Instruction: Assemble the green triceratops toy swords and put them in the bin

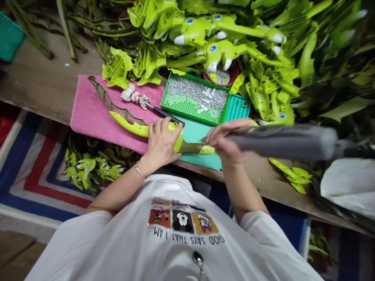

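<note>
Brown worktable (38,80), one, running left to right; red, white and blue striped sheeting (55,187) lower down at left.

On the table: one pink cloth (90,117) at left, one pale teal mat (205,160) to its right.

Containers: two shallow trays side by side, beyond the hands. Left one, a bright green perforated plastic tray (180,103), holds a mass of small silvery metal pieces, too many to count, plus several white bits. Right one, a teal studded tray (238,108), holds a few tiny dark bits. Just beyond, one round red bowl (234,72), partly covered; white pieces inside.

Far side: large heap of lime-green moulded plastic parts (190,33), at least four blue eyes visible. Olive strips lie far left, uncounted. At right, one crumpled white bag (348,185).

Work: one long curved lime-green plastic piece (129,124) lies across cloth and mat, in front of the body. Left hand (162,142) rests on top, fingers somewhat spread. Right hand (230,140) wraps the front of one dark grey cylindrical power tool (281,141), fingers bent round it; thumb blurred. Whether its tip touches the piece, cannot tell.

One black-handled metal rod (161,112), white cloth knotted at its far-left end, lies just beyond the left hand.
</note>
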Action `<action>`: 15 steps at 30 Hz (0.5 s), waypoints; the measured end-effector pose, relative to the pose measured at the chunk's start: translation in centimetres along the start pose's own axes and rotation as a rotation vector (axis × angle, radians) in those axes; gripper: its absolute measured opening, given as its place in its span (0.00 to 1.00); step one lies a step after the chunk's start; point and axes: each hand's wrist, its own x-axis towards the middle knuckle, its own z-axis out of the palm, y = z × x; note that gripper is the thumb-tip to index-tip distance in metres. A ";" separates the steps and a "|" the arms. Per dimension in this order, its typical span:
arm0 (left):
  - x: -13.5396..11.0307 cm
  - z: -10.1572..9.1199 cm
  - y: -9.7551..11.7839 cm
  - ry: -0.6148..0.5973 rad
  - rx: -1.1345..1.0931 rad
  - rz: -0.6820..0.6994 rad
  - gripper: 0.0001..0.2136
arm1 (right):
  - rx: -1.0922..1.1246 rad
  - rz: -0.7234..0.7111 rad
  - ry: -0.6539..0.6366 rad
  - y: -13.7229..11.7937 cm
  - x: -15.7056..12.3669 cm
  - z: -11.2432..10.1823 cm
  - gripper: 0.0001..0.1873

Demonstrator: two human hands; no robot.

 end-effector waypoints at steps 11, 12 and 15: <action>-0.6 1.4 2.0 -0.054 0.102 0.111 0.44 | -0.318 -0.099 0.484 6.2 6.3 -3.9 0.22; -0.6 1.7 2.6 -0.086 0.105 0.125 0.42 | -0.314 -0.091 0.483 6.4 6.3 -3.9 0.22; -0.4 2.3 3.9 -0.152 0.120 0.115 0.36 | -0.311 -0.084 0.477 6.5 6.3 -3.9 0.21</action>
